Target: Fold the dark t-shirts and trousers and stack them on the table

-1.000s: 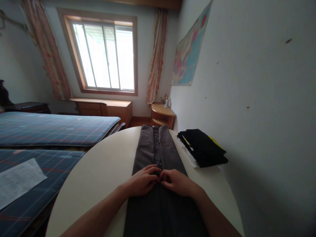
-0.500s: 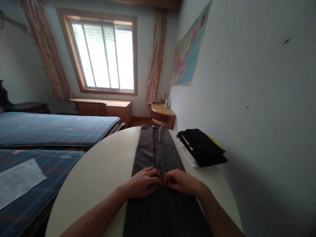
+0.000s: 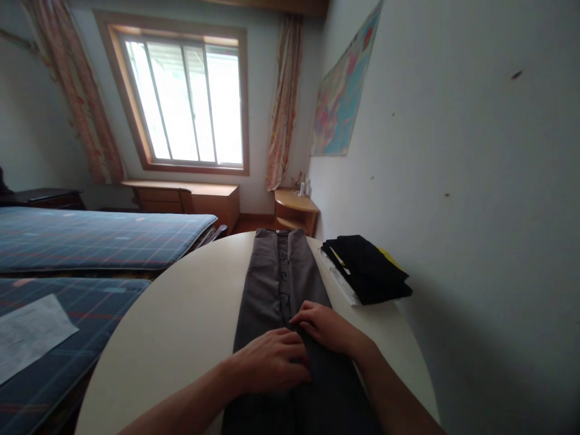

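Note:
A dark grey folded garment (image 3: 260, 290) lies lengthwise on a round white table (image 3: 181, 302). Its two long sides are turned in towards the middle, and dark lettering shows in the narrow gap between them. My left hand (image 3: 274, 360) rests over the middle fold with bent fingers closed on the cloth; the fingertips are partly hidden. A little farther up and to the right, my right hand (image 3: 324, 326) has its fingertips gathered at the inner edge of the right flap. The two hands are close together.
A stack of folded black clothes (image 3: 367, 266) on clear plastic sits at the table's right, near the white wall (image 3: 475, 254). Left of the table are plaid mattresses (image 3: 104, 238), one bearing a paper sheet (image 3: 36, 332). A wooden corner shelf (image 3: 294, 202) stands beyond.
My left hand has slid down the garment towards me. My right hand has shifted slightly up and left along the middle fold. The view has moved slightly.

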`<state>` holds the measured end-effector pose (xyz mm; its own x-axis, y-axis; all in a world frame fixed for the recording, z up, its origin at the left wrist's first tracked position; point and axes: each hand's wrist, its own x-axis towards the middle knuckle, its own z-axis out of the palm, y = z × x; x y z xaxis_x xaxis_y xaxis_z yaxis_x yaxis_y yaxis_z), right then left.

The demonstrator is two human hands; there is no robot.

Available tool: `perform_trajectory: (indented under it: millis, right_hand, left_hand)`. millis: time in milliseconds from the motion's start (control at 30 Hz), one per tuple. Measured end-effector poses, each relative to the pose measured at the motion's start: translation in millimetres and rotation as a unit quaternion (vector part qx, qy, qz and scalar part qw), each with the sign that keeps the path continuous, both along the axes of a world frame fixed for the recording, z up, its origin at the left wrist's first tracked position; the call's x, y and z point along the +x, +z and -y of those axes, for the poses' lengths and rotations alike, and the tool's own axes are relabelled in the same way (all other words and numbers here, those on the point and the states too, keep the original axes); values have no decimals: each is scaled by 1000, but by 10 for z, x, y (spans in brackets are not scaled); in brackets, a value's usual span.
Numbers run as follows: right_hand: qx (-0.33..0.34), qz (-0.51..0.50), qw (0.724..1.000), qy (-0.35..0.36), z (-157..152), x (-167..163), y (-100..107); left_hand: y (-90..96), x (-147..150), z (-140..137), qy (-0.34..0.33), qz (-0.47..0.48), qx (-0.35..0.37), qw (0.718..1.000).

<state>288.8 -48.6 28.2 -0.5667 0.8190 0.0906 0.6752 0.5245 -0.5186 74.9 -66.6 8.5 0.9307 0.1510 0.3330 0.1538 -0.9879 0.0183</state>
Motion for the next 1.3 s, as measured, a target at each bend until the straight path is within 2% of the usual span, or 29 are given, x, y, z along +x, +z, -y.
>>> perform_trajectory:
  millis: [100,267,500,733,900,1100,1300]
  right_hand:
    - [27,31,999,-31,-45,-26,-17]
    - [64,28,997,-13,-75,-76,-27]
    - [51,6,999,-2,-73,-23,-132]
    - [60,-15,998,1,-100,-70,-185]
    - [96,-35,995,19,-98,-165,-210]
    - [72,-28,996,52,-139,-226,-306]
    - [78,-116,990,-10,-172,-212,-275]
  left_hand:
    - [7,-18,7,-3,-16,-13,1000]
    - [33,-25,32,-10,-11,-28,999]
    - [45,-14,70,-33,-16,-104,994]
    - [168,-213,-49,58,10,-136,989]
    - [124,-255,-84,57,-30,-155,986]
    - [109,-225,-53,58,-45,-145,987]
    - [84,-205,-37,45,-6,-165,985]
